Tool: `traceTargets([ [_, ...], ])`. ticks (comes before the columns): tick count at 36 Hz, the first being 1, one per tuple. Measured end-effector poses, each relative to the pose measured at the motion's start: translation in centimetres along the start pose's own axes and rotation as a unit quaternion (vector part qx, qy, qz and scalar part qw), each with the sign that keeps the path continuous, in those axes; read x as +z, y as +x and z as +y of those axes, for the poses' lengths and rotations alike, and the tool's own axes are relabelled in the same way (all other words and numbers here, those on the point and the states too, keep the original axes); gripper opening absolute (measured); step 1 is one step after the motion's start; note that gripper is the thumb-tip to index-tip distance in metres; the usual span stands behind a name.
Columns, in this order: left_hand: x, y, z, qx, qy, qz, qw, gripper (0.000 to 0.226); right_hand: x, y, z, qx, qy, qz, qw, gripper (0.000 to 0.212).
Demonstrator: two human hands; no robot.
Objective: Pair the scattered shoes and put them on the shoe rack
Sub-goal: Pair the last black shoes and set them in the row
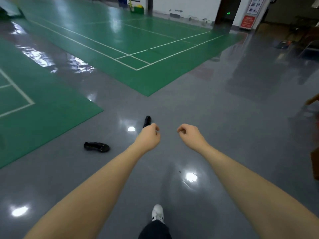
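Observation:
Two black shoes lie apart on the glossy grey floor. One black shoe (96, 146) lies on its side at the lower left of centre. The other black shoe (147, 120) points away from me, just beyond my left hand (149, 136), which partly hides its near end. My left hand hangs in the air with fingers loosely curled and holds nothing. My right hand (189, 134) is level with it, to the right, also loosely curled and holding nothing. No shoe rack shows clearly.
Green badminton court mats (120, 40) with white lines cover the floor ahead and to the left. My own white shoe (157, 213) steps forward at the bottom. A brown wooden object (315, 163) stands at the right edge. A doorway and chairs sit far right.

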State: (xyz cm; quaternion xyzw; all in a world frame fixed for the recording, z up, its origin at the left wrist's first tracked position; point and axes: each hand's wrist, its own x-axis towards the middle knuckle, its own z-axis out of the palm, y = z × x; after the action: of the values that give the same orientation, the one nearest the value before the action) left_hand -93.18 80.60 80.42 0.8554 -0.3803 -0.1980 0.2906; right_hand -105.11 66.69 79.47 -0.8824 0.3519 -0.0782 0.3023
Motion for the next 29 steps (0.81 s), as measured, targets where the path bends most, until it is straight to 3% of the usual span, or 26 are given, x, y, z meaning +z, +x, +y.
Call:
traceTargets([
  [14, -7.4, 14.1, -9.8, -0.089, 0.032, 0.028, 0.995, 0.035, 7.4, 19.4, -7.4, -0.075, -0.019, -0.087, 0.993, 0.023],
  [29, -16.7, 25.0, -23.0, -0.190, -0.036, 0.093, 0.977, 0.033, 17.1, 35.2, -18.5, -0.138, -0.054, -0.166, 0.975, 0.026],
])
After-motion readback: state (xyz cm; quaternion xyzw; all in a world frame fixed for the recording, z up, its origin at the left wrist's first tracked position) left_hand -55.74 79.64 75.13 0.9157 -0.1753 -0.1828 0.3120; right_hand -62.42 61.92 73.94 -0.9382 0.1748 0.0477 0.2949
